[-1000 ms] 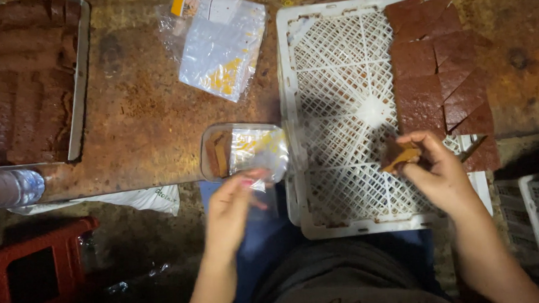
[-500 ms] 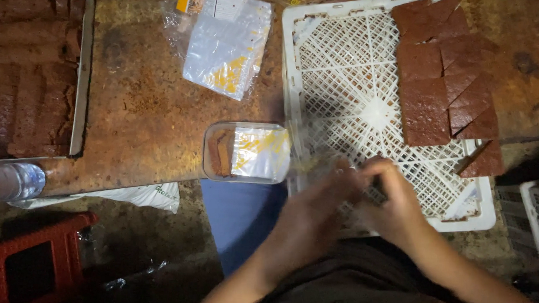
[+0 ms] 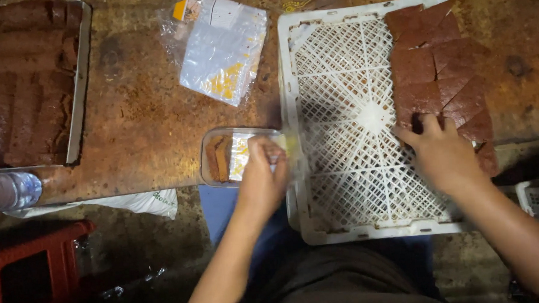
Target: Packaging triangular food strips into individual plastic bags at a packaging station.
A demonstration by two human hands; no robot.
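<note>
Now left hand [image 3: 262,182] fingers pinching clear container [image 3: 239,156] rim; right hand [image 3: 442,156] fingers spread on brown slabs [image 3: 435,71].

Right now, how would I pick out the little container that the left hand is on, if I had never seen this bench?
Find the big white lattice tray on the rusty brown table. Just off its left edge, at the table's near rim, sits a small clear plastic box, with the left hand on it. Unlike the flat plastic bag farther back, it is rigid and holds brown slices standing on edge.
</note>
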